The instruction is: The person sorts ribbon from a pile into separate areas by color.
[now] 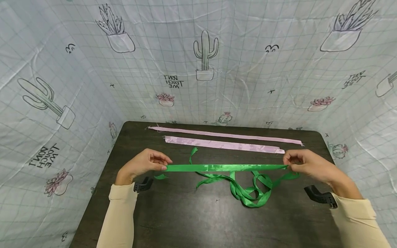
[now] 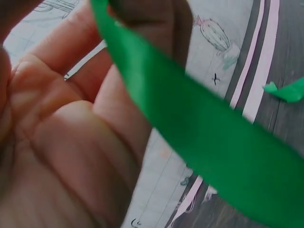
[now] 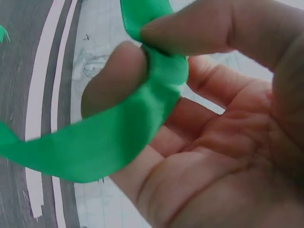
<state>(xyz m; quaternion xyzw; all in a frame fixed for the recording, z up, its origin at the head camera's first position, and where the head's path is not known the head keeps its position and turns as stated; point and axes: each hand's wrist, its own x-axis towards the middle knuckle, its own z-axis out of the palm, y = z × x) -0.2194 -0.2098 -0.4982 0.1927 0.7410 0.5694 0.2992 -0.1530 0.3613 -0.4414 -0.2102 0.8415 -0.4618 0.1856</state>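
- A pale cloth (image 1: 242, 96) printed with potted cacti hangs along the far, left and right sides of the dark desk (image 1: 198, 224).
- Across the far part of the desk lie two pink strips: a narrow strip (image 1: 226, 135) with frayed ends and, just nearer, a wide strip (image 1: 223, 145).
- Loose green loops (image 1: 252, 203) lie tangled on the near side, right of the middle; a short green end (image 1: 193, 151) pokes out on the far side.
- The green ribbon (image 1: 217, 168) stretches between the hands, over the desk, nearer than the pink strips: shiny, flat, nearly straight, bending at the right fingertips.
- The left hand (image 1: 144, 162) has its grip closed, pinching the ribbon's left part.
- The right hand (image 1: 305, 163) has its grip closed, thumb and finger pinching it at the right.
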